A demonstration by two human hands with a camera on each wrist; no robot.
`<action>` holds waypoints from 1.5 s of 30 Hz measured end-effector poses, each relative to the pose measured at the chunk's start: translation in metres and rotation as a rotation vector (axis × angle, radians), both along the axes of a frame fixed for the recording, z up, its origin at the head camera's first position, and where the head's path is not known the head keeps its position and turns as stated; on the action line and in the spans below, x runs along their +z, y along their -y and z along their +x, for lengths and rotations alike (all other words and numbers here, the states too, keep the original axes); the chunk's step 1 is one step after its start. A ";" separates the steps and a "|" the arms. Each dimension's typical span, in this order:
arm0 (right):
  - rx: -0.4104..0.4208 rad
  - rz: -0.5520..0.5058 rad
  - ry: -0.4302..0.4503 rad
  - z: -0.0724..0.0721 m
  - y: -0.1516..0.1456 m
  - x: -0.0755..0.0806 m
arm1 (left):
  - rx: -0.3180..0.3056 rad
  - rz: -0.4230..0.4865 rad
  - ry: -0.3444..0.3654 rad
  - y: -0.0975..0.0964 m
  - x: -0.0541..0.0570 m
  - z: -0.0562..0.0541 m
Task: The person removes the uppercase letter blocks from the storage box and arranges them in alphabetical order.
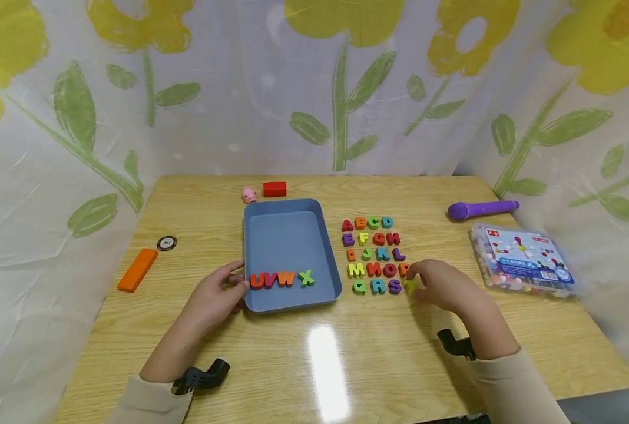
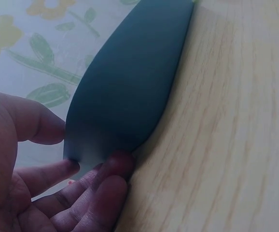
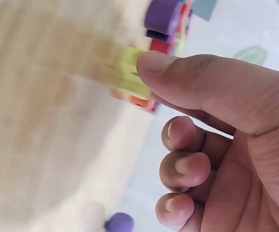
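A blue-grey tray [image 1: 288, 235] lies on the table, with the letters U [image 1: 257, 281], V [image 1: 270, 280], W [image 1: 286, 278] and X [image 1: 306, 278] in a row along its near side. My left hand [image 1: 216, 297] grips the tray's near left corner, fingers against its outer wall [image 2: 125, 82]. Just right of the tray stand rows of coloured letters. At the right end of the nearest row, beside a purple S [image 1: 394, 287], my right hand [image 1: 442, 285] pinches a yellow letter [image 3: 134, 72] between thumb and forefinger. Fingers partly cover that letter and an orange P [image 1: 404, 269].
Behind the tray are a red block [image 1: 274, 189] and a pink figure [image 1: 249, 195]. To the left lie an orange bar [image 1: 137, 270] and a round chip [image 1: 166, 242]. A purple microphone-shaped object [image 1: 483, 209] and a boxed set of beads [image 1: 523, 259] occupy the right.
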State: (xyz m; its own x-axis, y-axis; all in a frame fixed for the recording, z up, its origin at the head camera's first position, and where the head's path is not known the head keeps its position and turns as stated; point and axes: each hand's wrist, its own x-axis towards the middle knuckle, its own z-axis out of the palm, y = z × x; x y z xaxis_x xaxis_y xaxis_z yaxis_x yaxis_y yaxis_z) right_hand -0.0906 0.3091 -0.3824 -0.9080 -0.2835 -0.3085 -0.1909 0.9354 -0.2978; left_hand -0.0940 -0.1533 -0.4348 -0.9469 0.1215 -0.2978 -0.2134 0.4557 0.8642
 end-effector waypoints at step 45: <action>0.484 0.132 0.112 -0.082 0.290 0.010 | -0.061 0.167 0.048 0.014 -0.002 -0.007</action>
